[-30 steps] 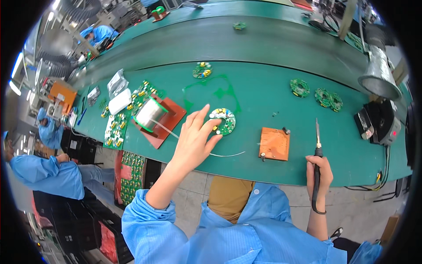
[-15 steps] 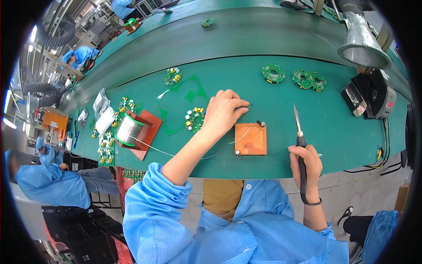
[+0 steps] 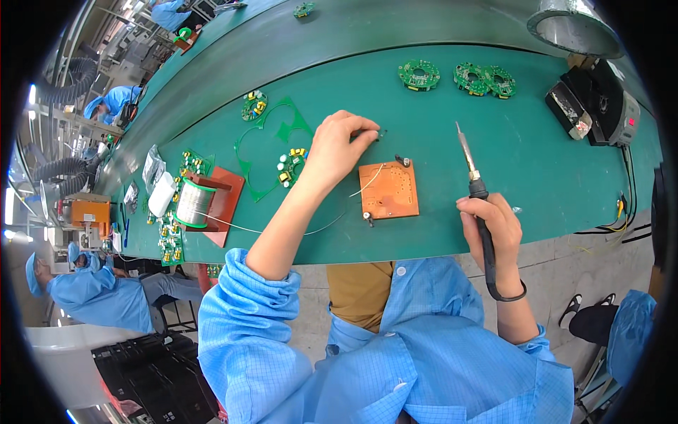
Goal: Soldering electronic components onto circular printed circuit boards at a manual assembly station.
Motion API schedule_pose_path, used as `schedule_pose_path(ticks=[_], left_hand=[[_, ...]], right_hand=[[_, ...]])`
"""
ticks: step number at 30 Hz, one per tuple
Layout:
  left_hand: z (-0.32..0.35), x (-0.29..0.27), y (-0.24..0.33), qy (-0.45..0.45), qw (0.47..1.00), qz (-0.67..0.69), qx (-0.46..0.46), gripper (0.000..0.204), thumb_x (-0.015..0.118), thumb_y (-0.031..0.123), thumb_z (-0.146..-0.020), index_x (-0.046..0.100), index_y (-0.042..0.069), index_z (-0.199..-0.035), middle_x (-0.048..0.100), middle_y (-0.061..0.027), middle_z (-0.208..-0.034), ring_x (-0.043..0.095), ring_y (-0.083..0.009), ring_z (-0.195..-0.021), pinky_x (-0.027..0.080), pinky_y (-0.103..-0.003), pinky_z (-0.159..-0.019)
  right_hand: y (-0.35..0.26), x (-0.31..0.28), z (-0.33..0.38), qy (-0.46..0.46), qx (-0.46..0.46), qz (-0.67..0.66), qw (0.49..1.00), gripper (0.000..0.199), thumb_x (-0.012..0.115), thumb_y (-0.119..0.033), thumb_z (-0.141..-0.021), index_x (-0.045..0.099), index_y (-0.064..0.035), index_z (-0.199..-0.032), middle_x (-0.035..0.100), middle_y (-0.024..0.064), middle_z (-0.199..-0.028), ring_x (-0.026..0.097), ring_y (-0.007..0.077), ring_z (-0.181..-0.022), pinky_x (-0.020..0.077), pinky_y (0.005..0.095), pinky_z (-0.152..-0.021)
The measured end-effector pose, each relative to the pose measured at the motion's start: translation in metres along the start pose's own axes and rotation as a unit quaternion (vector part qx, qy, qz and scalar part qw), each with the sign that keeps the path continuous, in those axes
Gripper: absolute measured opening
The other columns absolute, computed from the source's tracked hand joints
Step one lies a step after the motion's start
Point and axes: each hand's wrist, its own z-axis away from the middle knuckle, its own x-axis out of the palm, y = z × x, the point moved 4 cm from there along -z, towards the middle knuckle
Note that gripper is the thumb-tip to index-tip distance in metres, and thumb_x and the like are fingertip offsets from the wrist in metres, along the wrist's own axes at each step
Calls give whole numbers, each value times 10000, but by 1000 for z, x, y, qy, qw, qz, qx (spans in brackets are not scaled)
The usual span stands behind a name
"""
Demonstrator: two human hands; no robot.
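My left hand [image 3: 339,150] reaches over the green mat with thumb and forefinger pinched together. At the fingertips is a tiny dark thing [image 3: 382,133], too small to name. My right hand [image 3: 500,230] grips the handle of a soldering iron [image 3: 479,191], its metal tip pointing up and away from me, clear of everything. Between the hands lies a square orange-brown fixture block [image 3: 389,191] with small posts at two corners and a short pale wire across its upper left. Beside my left wrist sits a round green circuit board [image 3: 289,168] with yellow and white parts.
A solder wire spool [image 3: 195,205] stands on a red-brown holder [image 3: 227,205] at left, its wire trailing under my left forearm. Several circuit boards [image 3: 419,75] lie farther back. A black soldering station [image 3: 604,106] stands far right, beneath a metal fume funnel [image 3: 575,28].
The whole view has shifted, so the bench things sit higher in the picture. Both hands keep nearly the same places over the bench, the left still pinched, the right still holding the soldering iron.
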Motion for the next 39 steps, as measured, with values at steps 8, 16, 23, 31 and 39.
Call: schedule_pose_path(ticks=[8, 16, 23, 31, 39], left_hand=[[7, 4, 7, 68, 991, -107, 51, 138, 711, 164, -804, 726, 46, -874, 633, -90, -901, 609, -205, -833, 491, -329, -739], [25, -8, 23, 0, 995, 100, 17, 99, 689, 109, -814, 678, 44, -888, 623, -64, -847, 580, -210, -855, 477, -324, -765], [64, -16, 39, -83, 983, 33, 157, 72, 667, 89, -843, 664, 51, -904, 598, -72, -947, 592, -196, -793, 477, -290, -698], [71, -18, 35, -78, 991, 43, 98, 58, 628, 60, -874, 652, 22, -912, 585, -58, -940, 602, -142, -779, 491, -275, -669], [76, -22, 20, -66, 955, 237, -166, 133, 556, 109, -940, 577, -20, -963, 598, -65, -834, 618, -113, -532, 467, -247, -426]], right_hand=[[0, -1, -1, -13, 6, 13, 1000, 284, 685, 75, -695, 644, -66, -938, 542, 73, -686, 531, 209, -603, 424, 318, -524], [0, -2, -1, -12, 9, 17, 1000, 268, 689, 73, -696, 649, -62, -924, 560, 77, -707, 544, 214, -612, 431, 322, -527], [0, 1, -1, -14, 10, 14, 1000, 251, 685, 75, -702, 650, -53, -914, 585, 80, -719, 559, 215, -626, 440, 318, -532], [-1, 0, -1, -26, 20, 24, 999, 252, 688, 67, -708, 652, -60, -922, 594, 79, -735, 573, 215, -644, 447, 316, -542], [-1, 0, -1, -32, 16, 26, 999, 251, 694, 51, -713, 652, -71, -928, 590, 76, -731, 572, 217, -644, 449, 320, -547]])
